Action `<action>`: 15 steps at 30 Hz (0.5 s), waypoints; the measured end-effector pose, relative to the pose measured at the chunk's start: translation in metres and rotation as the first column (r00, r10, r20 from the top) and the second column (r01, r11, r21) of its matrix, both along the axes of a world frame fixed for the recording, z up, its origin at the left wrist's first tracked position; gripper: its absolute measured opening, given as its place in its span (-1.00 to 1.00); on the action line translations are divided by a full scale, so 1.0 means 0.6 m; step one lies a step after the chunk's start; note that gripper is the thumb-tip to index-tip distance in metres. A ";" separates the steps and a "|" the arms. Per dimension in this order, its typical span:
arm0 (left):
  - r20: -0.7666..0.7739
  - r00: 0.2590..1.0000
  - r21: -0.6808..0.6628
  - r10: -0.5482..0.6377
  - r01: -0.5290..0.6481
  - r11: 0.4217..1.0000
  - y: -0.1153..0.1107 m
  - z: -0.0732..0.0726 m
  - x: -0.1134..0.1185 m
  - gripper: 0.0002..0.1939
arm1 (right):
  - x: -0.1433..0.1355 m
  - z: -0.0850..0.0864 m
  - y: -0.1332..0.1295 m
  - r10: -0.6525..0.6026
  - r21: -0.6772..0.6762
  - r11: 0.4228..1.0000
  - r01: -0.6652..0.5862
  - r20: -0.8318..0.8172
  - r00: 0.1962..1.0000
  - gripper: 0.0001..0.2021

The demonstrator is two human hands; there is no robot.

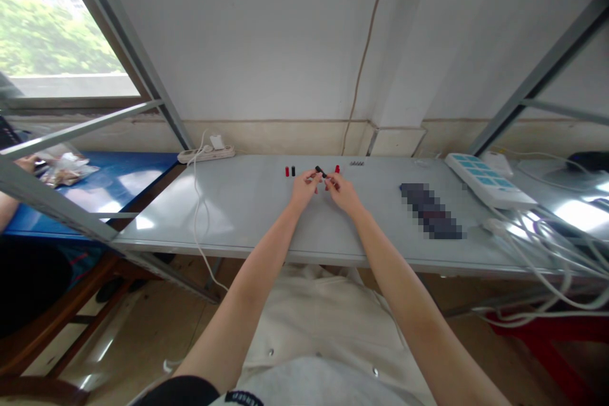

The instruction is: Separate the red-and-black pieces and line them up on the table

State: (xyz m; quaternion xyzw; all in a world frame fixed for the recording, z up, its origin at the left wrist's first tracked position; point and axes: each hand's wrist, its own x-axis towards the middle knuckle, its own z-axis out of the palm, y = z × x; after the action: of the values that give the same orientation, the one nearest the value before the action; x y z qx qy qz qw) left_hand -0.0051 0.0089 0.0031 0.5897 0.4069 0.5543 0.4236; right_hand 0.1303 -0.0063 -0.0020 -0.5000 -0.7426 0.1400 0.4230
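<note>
A short black cylinder (320, 171) lies slantwise between my two hands above the grey table. My left hand (303, 189) has its fingers pinched at the cylinder's left side. From the other side, my right hand (343, 193) closes thumb and fingertips around the lower right end. Just beyond the right fingers is a small red piece (337, 169), partly hidden by the hand. Left of my left hand, a small red cylinder (287, 171) and a small black cylinder (293, 171) stand side by side. Several tiny dark pieces (356, 163) form a row at the back.
The grey table (247, 203) runs along the wall. A blurred dark flat object (431, 210) lies to the right, near a large power strip (490, 181) and tangled white cables (556, 266). Another power strip (209, 152) sits back left. At far left, a person's arm (8, 203) shows.
</note>
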 end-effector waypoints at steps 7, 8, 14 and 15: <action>0.076 0.997 -0.072 0.033 -0.027 0.997 -0.002 0.005 0.000 -0.69 | -0.001 0.001 -0.002 0.025 -0.011 1.000 -0.025 0.033 0.999 -0.70; 0.078 0.996 -0.080 0.040 -0.034 0.996 -0.001 0.005 0.001 -0.69 | -0.001 0.002 -0.003 0.026 -0.018 1.000 -0.026 0.038 0.999 -0.72; 0.119 0.990 -0.072 0.078 -0.069 0.995 0.001 0.004 0.001 -0.70 | -0.002 0.003 -0.003 0.025 -0.059 0.998 -0.022 0.047 0.999 -0.83; 0.128 0.988 -0.060 0.091 -0.084 0.995 0.002 0.004 0.000 -0.70 | -0.002 0.003 -0.002 0.019 -0.040 0.999 -0.017 0.065 0.998 -0.85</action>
State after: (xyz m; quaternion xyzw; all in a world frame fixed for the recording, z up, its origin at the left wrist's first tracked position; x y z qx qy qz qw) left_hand -0.0049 0.0101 0.0055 0.5219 0.4189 0.5985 0.4403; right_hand 0.1293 -0.0078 0.0000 -0.5058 -0.7576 0.1421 0.3872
